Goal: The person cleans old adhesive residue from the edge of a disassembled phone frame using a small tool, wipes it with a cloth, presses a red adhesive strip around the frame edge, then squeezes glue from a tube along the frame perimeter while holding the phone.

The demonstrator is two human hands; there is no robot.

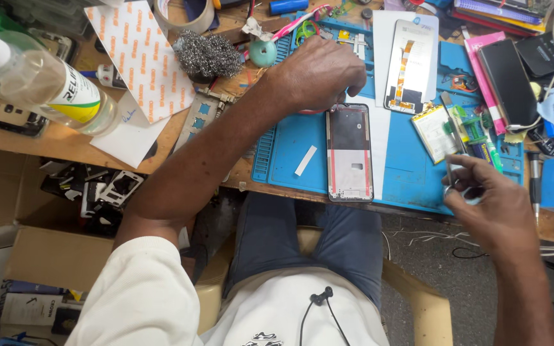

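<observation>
left hand (pixel 318 74) hides phone frame's (pixel 349 154) top — fingertips unseen

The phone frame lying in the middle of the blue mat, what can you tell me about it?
The phone frame is a long, slim rectangle with rounded corners and a dark rim with a reddish edge. It lies flat, face up, lengthwise away from the person, on the blue work mat, partly over a white sheet. Its inside is open: dark at the top, pale grey lower down, with a small cut-out near the middle. No screen is fitted. The left hand rests at its top end; the right hand is apart from it.
</observation>
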